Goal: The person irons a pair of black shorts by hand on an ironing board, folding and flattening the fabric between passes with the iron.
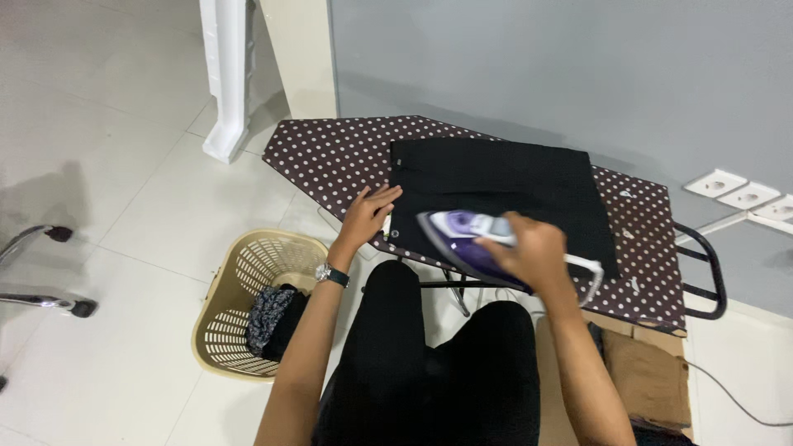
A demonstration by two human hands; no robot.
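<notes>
A black folded garment (496, 186) lies flat on a brown ironing board with white dots (339, 157). My right hand (537, 252) grips the handle of a purple and white iron (462, 239), which rests on the garment's near edge. My left hand (369, 213), with a wristwatch on its wrist, lies flat with spread fingers on the board, touching the garment's left edge. My legs in black trousers show below the board.
A beige plastic laundry basket (239, 272) with dark clothes stands on the white tiled floor at the left. Wall sockets (735, 192) sit at the right on the grey wall. A brown folded cloth (648, 376) lies at lower right. Chrome chair legs (41, 301) reach in from the far left.
</notes>
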